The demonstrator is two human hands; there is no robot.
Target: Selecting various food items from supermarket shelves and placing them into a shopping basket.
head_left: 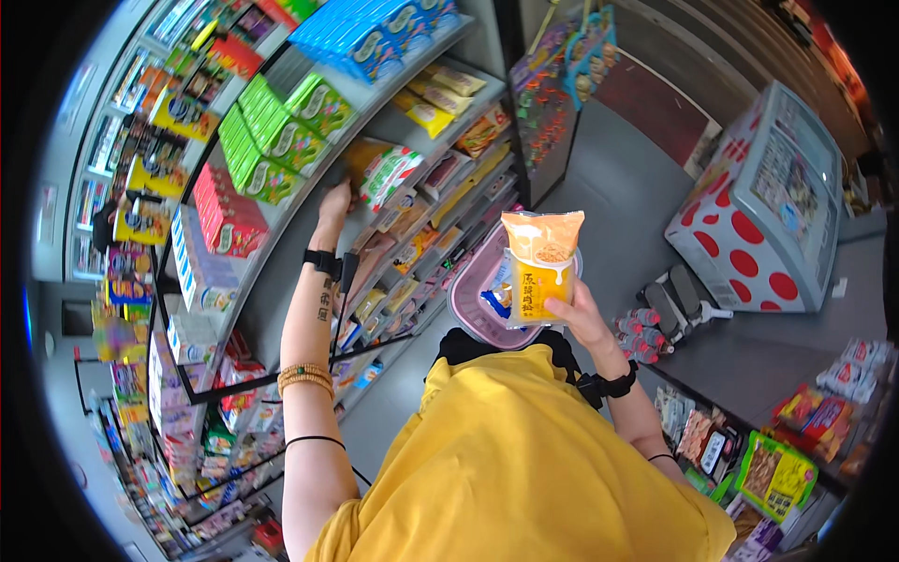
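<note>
I see a grey tiered shelf unit (281, 220) at left. Its upper tiers carry blue boxes (375, 33), green boxes (272, 140) and red boxes (229, 220); lower tiers hold mixed snack packets (421, 234). The grey floor (618, 197) bears a red-dotted chest freezer (758, 211) and bottled drinks (637, 337)
</note>
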